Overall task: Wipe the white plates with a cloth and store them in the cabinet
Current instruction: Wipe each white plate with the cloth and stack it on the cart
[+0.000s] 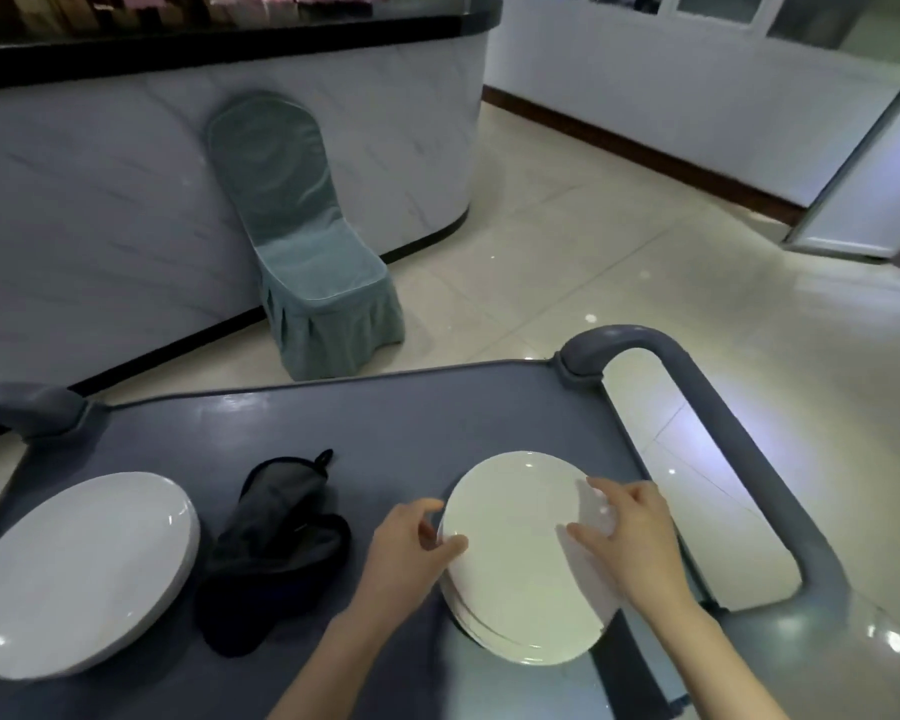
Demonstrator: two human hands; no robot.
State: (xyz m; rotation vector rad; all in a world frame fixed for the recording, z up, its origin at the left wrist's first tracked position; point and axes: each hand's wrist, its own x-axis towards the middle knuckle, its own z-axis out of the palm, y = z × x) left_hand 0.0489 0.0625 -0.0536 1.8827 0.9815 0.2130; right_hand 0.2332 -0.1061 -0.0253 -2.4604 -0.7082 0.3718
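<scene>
A stack of white plates (520,553) sits on the grey cart top (385,423), right of centre. My left hand (411,543) grips the stack's left rim, thumb on top and fingers curled at the edge. My right hand (630,532) lies on the right side of the top plate with fingers spread and touching its surface. A dark cloth (276,548) lies crumpled on the cart between the stack and a second pile of larger white plates (79,569) at the left.
The cart has raised grey handles at the right (697,387) and far left (27,407). Beyond it stand a chair in a teal cover (307,252) and a marble-fronted counter (126,174). An open white door (874,189) is at the far right over tiled floor.
</scene>
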